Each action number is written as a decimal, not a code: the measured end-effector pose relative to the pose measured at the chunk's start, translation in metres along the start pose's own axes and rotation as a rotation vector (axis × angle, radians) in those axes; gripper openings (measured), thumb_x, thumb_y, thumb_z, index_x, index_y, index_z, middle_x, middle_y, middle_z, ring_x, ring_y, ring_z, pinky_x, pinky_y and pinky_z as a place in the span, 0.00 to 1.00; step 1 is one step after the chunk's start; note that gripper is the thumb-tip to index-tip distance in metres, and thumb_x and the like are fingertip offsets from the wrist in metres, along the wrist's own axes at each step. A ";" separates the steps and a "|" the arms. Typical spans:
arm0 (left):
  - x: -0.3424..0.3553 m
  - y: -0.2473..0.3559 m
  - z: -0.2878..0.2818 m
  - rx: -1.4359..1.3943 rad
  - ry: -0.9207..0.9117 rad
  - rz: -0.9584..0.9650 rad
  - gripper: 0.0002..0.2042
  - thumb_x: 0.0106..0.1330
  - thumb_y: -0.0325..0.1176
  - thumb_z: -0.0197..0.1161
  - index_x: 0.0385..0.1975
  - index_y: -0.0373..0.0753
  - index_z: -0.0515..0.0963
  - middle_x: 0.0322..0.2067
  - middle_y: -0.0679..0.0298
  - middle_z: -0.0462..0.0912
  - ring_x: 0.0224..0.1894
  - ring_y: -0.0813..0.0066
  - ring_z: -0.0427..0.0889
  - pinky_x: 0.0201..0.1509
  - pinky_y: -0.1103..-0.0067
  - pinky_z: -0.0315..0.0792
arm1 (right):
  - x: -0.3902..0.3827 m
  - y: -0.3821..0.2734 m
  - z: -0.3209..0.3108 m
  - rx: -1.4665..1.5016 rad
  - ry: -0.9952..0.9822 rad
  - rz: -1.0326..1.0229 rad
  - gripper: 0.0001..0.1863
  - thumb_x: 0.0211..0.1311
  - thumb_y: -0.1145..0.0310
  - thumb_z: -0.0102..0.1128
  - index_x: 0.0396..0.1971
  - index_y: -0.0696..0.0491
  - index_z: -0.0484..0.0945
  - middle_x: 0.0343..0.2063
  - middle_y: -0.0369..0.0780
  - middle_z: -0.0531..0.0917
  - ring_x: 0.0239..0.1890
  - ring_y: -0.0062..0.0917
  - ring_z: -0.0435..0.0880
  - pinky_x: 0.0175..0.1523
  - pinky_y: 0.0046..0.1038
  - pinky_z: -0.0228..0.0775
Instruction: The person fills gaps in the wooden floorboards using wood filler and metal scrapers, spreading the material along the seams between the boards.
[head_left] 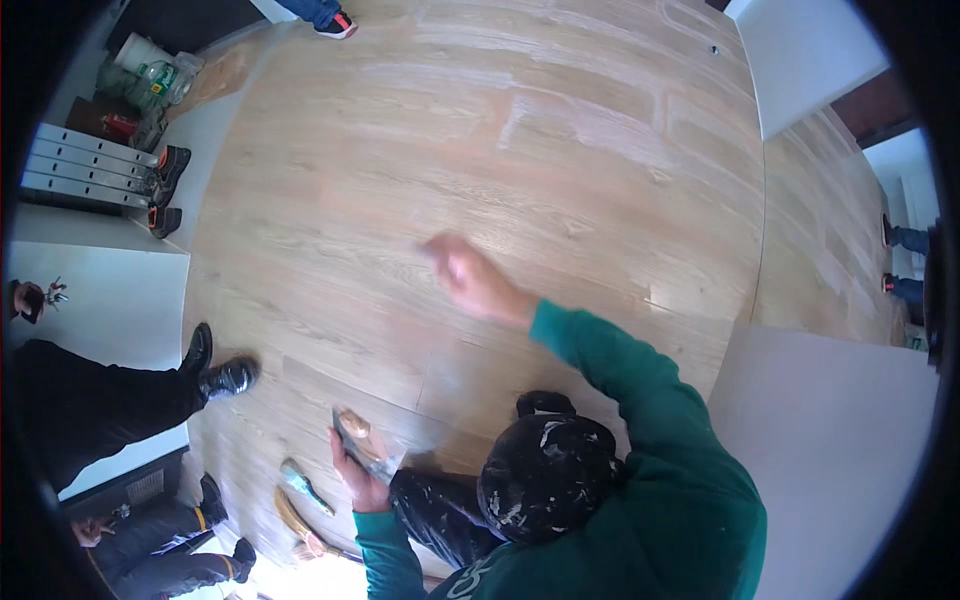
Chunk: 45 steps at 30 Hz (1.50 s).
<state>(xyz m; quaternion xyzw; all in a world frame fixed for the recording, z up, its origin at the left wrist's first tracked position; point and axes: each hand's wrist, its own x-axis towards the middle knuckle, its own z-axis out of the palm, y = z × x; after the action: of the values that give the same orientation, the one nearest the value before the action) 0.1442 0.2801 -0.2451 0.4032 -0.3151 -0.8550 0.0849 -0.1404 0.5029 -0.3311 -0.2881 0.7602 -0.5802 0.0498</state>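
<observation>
My left hand [357,478] is closed around a flat grey plate [378,462], perhaps a wide filling knife, held above the floor beside my knee. A lump of light brown paste [352,424] sits on it. My right hand [468,278] is stretched forward over the wood-plank floor [400,170], its fingers curled together and blurred. A small dark tip seems to stick out at its fingers, but I cannot make out what it is. Pale smeared patches [590,125] run along several seams in the floor's far part.
To my left, near a small bottle-like object [306,486], lies a hand broom [293,518]. People's black shoes [228,378] stand close by. A metal ladder [90,165], more shoes [170,175] and bottles [160,78] are at the far left. White panels [820,430] rise on my right.
</observation>
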 end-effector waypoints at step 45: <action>-0.021 0.011 0.208 1.542 -0.730 1.774 0.21 0.55 0.22 0.65 0.51 0.32 0.76 0.44 0.49 0.81 0.49 0.52 0.82 0.50 0.70 0.79 | -0.079 -0.234 -0.156 1.326 -0.071 0.715 0.14 0.68 0.68 0.50 0.47 0.60 0.74 0.42 0.39 0.81 0.45 0.24 0.81 0.53 0.31 0.74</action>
<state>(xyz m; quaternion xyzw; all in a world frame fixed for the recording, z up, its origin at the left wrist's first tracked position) 0.0026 0.3775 -0.1257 -0.2686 -0.9078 -0.1540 0.2830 -0.0502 0.6375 -0.0881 0.0481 0.2967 -0.8551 0.4225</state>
